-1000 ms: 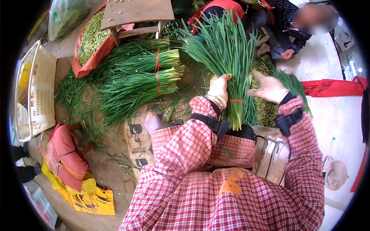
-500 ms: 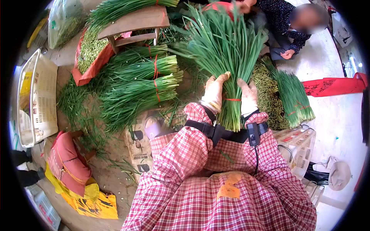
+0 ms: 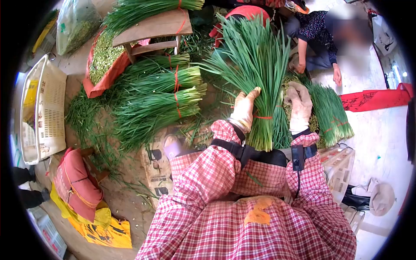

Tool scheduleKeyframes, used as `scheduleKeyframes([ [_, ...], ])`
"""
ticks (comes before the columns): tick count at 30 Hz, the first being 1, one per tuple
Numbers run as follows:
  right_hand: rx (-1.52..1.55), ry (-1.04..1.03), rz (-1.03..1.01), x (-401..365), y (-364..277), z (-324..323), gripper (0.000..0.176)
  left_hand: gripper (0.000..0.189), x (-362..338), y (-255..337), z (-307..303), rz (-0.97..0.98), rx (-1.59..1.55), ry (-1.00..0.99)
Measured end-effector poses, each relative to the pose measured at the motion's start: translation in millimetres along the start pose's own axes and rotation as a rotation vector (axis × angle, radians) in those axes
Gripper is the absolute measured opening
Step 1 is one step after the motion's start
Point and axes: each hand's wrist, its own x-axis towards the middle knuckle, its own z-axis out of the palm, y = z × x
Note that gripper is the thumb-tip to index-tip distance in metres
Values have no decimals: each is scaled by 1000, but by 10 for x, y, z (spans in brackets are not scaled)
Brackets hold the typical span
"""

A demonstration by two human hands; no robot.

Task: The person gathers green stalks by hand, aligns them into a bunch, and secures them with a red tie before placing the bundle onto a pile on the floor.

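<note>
While the left grip (image 3: 243,108) is clamped around the green bundle (image 3: 265,93) above its red band (image 3: 263,117), in front of the lap (image 3: 260,175), a firm but gentle hold should spare the leaves (image 3: 255,56); whether the right grip (image 3: 300,104), off the bundle, is closed, I cannot tell.

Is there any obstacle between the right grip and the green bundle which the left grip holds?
Nothing visible blocks the right grip from the green bundle in the left grip. Another green bunch shows in the gap, but it appears to lie lower.
</note>
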Motion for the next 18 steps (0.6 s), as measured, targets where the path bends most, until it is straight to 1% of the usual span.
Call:
scheduleKeyframes([
  [2,-36,-176,-79,22,-350,181,18,26,9,-20,17,32,10,-11],
  [3,-78,-284,-137,72,-372,256,18,26,13,-27,22,25,8,4],
  [4,-287,-381,-244,102,-454,326,24,25,-1,-34,27,62,-21,-7],
  [6,-732,-406,-486,129,-662,476,31,23,-38,-57,50,135,-84,-28],
  [7,-865,-394,-495,179,-656,514,39,26,-12,-75,33,128,-84,-13],
  [8,-994,-328,-518,239,-603,545,43,26,25,-94,15,145,-53,4],
  [10,-1036,-231,-443,331,-527,545,48,27,54,-91,8,176,11,39],
  [11,-1036,-202,-442,383,-487,549,47,29,34,-81,14,181,21,50],
  [14,-918,-207,-376,425,-534,548,45,30,1,-54,29,172,17,71],
  [15,-856,-153,-338,435,-584,588,39,31,-6,-46,38,188,24,71],
  [18,-690,-232,-461,469,-635,654,33,31,-10,-55,40,203,-1,56],
])
